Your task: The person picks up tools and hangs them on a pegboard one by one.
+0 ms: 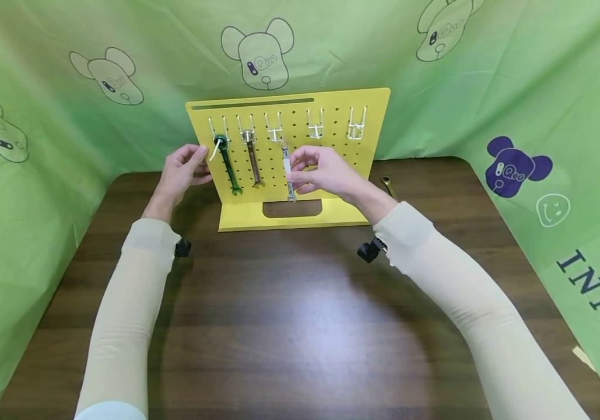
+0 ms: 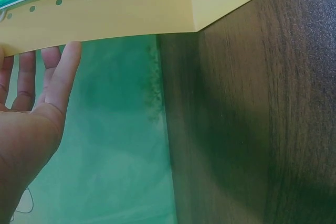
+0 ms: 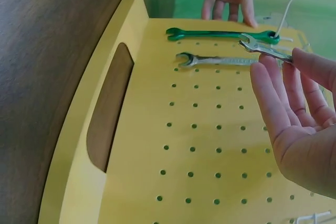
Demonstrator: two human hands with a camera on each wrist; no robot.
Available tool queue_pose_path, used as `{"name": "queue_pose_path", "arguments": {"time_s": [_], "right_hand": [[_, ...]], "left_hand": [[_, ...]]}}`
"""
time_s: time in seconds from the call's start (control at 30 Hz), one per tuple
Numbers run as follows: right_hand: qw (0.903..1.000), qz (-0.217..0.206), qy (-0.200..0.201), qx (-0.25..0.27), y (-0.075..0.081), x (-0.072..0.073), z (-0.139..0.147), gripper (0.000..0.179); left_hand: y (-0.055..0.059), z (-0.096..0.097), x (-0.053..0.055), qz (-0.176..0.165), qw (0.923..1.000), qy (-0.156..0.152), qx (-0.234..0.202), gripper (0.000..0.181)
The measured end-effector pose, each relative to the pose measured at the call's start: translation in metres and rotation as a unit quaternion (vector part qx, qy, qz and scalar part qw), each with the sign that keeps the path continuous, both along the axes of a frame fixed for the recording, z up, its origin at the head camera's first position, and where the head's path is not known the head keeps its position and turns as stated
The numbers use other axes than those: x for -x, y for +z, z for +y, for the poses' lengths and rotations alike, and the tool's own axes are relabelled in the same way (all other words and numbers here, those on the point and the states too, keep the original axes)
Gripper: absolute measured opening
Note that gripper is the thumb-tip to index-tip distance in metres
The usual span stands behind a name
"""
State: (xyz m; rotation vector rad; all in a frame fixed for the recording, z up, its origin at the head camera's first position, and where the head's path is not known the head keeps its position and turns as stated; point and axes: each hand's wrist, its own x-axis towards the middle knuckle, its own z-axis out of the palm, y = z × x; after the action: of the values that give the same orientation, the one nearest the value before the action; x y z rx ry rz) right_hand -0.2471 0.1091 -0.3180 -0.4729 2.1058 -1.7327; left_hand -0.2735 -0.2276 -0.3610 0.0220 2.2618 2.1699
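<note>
A yellow pegboard (image 1: 273, 198) stands on the table. My left hand (image 1: 181, 172) holds its left edge, thumb toward the front and fingers behind. With thumb and fingertips my right hand (image 1: 320, 169) pinches a small silver combination wrench (image 1: 291, 189) in front of the board. That wrench hangs upright, ring end up, just below the third hook from the left. A green wrench (image 1: 229, 169) hangs from the leftmost hook, and a darker metal wrench (image 1: 253, 160) from the second. In the right wrist view the silver wrench's open end (image 3: 248, 41) juts past my fingertips.
Two more white wire hooks, the fourth hook (image 1: 315, 129) and the fifth hook (image 1: 356, 129), are at the board's right. A gold-coloured wrench (image 1: 388, 185) lies on the brown table (image 1: 279, 326) beyond the board's right side. Green printed cloth (image 1: 174, 76) surrounds the table.
</note>
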Motion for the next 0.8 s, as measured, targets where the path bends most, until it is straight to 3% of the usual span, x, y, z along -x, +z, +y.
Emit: {"name": "queue_pose_path", "arguments": {"time_s": [0.8], "right_hand": [[0.9997, -0.019, -0.017, 0.004, -0.009, 0.019, -0.024, 0.024]], "left_hand": [[-0.002, -0.002, 0.004, -0.003, 0.9998, -0.003, -0.017, 0.028]]}}
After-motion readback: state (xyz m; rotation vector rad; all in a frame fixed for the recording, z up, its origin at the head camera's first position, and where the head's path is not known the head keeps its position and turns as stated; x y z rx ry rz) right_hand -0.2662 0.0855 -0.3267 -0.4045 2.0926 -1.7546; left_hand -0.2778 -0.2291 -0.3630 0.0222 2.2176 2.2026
